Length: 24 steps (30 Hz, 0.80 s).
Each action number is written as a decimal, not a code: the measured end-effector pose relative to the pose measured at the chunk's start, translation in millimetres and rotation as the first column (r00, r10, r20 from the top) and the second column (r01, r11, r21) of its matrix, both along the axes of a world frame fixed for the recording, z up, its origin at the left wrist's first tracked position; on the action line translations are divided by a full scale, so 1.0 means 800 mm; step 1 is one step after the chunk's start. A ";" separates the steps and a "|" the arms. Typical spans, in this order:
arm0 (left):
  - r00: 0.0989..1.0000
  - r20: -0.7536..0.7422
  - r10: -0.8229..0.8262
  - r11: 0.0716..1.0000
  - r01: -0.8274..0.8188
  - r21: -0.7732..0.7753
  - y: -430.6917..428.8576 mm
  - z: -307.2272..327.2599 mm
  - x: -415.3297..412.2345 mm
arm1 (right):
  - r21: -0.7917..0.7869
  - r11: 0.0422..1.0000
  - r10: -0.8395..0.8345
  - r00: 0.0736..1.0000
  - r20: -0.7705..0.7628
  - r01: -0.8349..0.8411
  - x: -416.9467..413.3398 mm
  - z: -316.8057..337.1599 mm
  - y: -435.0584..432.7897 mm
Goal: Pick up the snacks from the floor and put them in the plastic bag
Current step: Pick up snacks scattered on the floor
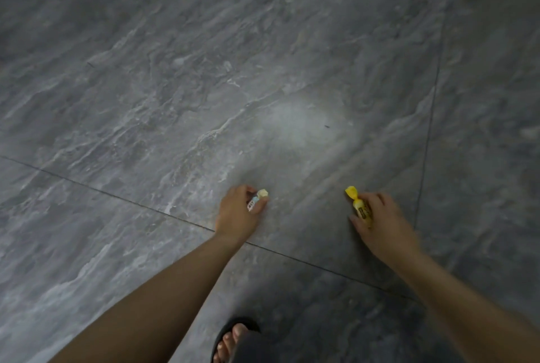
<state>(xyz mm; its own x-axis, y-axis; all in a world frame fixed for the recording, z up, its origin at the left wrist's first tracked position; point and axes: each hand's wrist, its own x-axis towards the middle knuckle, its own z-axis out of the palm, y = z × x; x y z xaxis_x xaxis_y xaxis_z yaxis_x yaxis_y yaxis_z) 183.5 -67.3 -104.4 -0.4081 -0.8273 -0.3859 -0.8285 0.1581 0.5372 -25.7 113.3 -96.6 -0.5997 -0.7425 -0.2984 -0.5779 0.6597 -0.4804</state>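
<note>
My left hand is down at the floor, its fingers and thumb curled round a small pale wrapped snack with a cream twisted end and a light blue and white body. A little to the right, my right hand grips a yellow wrapped snack; its twisted yellow end sticks out past my fingers. Both snacks are partly hidden by my fingers. No plastic bag is in view.
Grey marbled floor tiles fill the view, with dark grout lines running across under my forearms and up the right side. My foot in a black sandal stands at the bottom centre.
</note>
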 end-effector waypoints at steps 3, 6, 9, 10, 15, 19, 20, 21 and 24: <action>0.974 0.031 -0.225 0.974 0.225 0.001 0.014 0.002 0.001 | -0.048 0.998 0.034 0.999 0.010 -0.033 0.010 -0.002 -0.009; 0.933 0.081 -0.350 0.932 0.356 -0.065 0.026 0.004 0.017 | -0.075 0.992 0.108 0.993 0.035 -0.106 0.024 -0.005 -0.018; 0.945 0.074 -0.318 0.942 0.324 -0.087 0.028 0.005 0.025 | -0.085 0.982 0.169 0.985 0.028 -0.166 0.033 -0.007 -0.018; 0.951 0.073 -0.301 0.947 0.307 -0.098 0.027 0.005 0.026 | -0.086 0.983 0.165 0.986 0.028 -0.162 0.033 -0.006 -0.017; 0.974 0.063 -0.216 0.970 0.222 -0.101 0.021 0.007 0.017 | -0.081 0.989 0.127 0.992 0.018 -0.125 0.016 -0.011 -0.010; 0.970 0.108 -0.216 0.976 0.218 -0.009 0.018 0.043 0.014 | -0.024 0.990 0.143 0.987 0.072 -0.142 0.001 0.010 -0.014; 0.970 0.125 -0.210 0.978 0.209 0.023 0.020 0.068 0.013 | -0.004 0.991 0.132 0.987 0.091 -0.132 0.000 0.030 -0.013; 0.970 0.137 -0.203 0.979 0.198 0.051 0.022 0.097 0.011 | -0.007 0.994 0.109 0.988 0.106 -0.109 0.000 0.055 -0.010; 0.970 0.139 -0.201 0.978 0.189 0.092 0.031 0.212 -0.003 | -0.041 0.998 0.055 0.990 0.133 -0.050 0.002 0.166 0.000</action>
<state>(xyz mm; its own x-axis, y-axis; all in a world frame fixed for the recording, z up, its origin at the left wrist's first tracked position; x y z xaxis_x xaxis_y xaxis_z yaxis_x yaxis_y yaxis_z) 181.5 -42.5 64.9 -0.4929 -0.7023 -0.5136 -0.8564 0.2872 0.4291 -23.9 113.2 36.1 -0.5159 -0.7842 -0.3449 -0.5405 0.6103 -0.5792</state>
